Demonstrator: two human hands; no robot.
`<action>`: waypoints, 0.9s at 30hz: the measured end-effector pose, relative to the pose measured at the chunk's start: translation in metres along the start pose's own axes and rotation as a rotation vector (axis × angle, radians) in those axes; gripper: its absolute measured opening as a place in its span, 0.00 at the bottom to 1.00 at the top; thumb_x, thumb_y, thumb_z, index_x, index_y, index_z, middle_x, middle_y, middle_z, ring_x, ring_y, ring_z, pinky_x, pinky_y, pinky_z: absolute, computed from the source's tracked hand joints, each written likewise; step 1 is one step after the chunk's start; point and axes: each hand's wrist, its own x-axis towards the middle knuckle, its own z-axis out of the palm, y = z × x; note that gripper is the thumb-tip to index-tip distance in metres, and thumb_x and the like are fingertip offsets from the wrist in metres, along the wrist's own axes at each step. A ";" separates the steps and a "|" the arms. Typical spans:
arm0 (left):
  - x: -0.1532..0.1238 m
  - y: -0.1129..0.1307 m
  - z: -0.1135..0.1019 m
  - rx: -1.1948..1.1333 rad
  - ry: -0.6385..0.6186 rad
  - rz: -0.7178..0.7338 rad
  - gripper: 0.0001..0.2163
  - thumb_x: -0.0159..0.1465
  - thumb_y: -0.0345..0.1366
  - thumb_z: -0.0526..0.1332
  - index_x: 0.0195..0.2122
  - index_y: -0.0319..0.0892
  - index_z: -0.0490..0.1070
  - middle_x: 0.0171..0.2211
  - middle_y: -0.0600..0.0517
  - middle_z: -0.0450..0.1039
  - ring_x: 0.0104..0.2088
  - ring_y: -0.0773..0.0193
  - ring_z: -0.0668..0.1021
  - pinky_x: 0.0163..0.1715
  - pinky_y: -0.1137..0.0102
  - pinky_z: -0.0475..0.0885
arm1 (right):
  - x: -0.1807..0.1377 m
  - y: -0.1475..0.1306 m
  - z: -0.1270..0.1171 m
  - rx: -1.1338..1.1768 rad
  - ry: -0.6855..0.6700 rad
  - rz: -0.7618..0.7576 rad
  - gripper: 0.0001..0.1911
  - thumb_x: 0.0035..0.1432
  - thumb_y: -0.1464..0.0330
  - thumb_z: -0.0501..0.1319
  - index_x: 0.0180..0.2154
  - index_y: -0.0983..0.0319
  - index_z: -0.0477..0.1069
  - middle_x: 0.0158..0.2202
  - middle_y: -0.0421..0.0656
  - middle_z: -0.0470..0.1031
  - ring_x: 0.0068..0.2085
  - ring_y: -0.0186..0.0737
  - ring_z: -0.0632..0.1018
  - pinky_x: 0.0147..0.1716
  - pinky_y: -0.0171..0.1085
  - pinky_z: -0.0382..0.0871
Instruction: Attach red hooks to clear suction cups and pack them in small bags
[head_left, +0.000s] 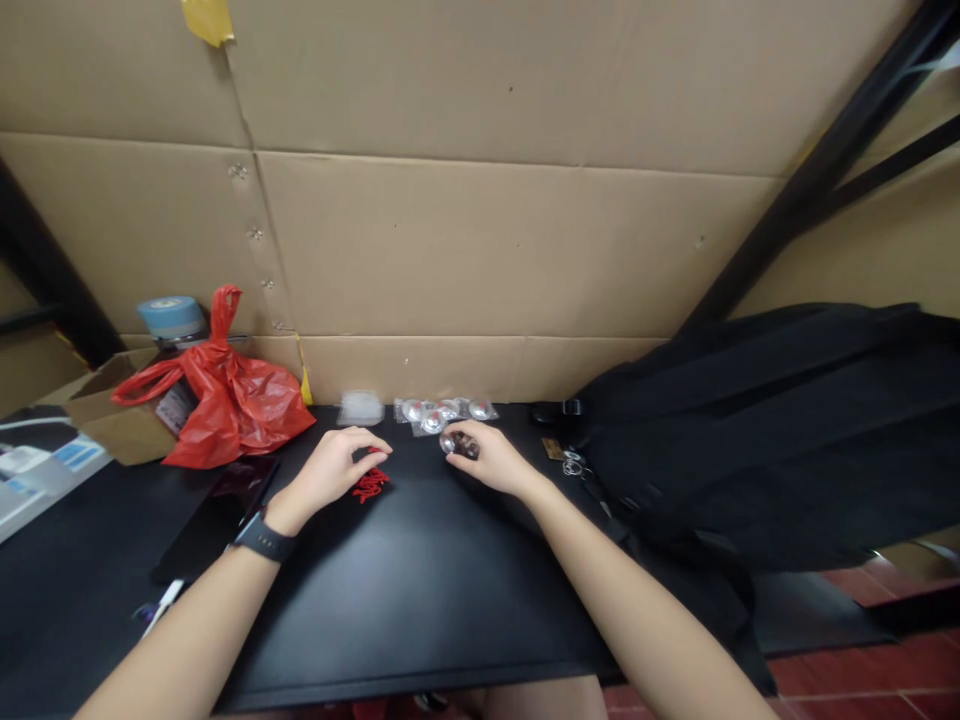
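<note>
My left hand (337, 465) rests curled on the black table (420, 590), its fingertips on a small heap of red pieces (370, 484). My right hand (487, 458) is closed round a small shiny round piece (454, 442) at its fingertips. Just behind both hands lies a cluster of small clear packets with silvery round pieces (442, 411) along the cardboard wall. A clear empty-looking packet (361, 407) lies to their left. A dark watch sits on my left wrist.
A red plastic bag (229, 400) and an open cardboard box (120, 410) with a roll of blue tape (172, 318) stand at the left. A black bag (757, 420) covers the right side. Metal rings (574, 464) lie by it. A dark phone (217, 515) lies near my left forearm.
</note>
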 end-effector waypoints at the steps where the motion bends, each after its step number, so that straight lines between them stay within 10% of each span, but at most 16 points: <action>1: 0.000 0.000 0.002 -0.011 0.007 -0.005 0.08 0.65 0.39 0.60 0.38 0.46 0.79 0.39 0.51 0.81 0.41 0.61 0.80 0.44 0.70 0.71 | 0.000 -0.004 0.004 0.025 -0.014 0.000 0.16 0.54 0.68 0.65 0.46 0.60 0.73 0.45 0.46 0.77 0.42 0.41 0.77 0.45 0.41 0.71; 12: 0.001 0.018 0.023 -0.242 0.078 -0.201 0.08 0.63 0.41 0.63 0.35 0.43 0.78 0.34 0.53 0.80 0.35 0.61 0.80 0.40 0.70 0.71 | -0.006 -0.057 0.033 0.503 0.094 0.006 0.25 0.51 0.67 0.69 0.51 0.57 0.67 0.49 0.47 0.75 0.47 0.42 0.78 0.41 0.40 0.75; 27: 0.000 0.031 0.047 -0.312 0.190 -0.187 0.07 0.65 0.36 0.58 0.35 0.42 0.75 0.43 0.47 0.69 0.46 0.57 0.74 0.47 0.65 0.70 | -0.008 -0.066 0.039 0.512 0.200 -0.011 0.23 0.50 0.61 0.71 0.47 0.57 0.70 0.49 0.47 0.77 0.48 0.44 0.78 0.45 0.42 0.74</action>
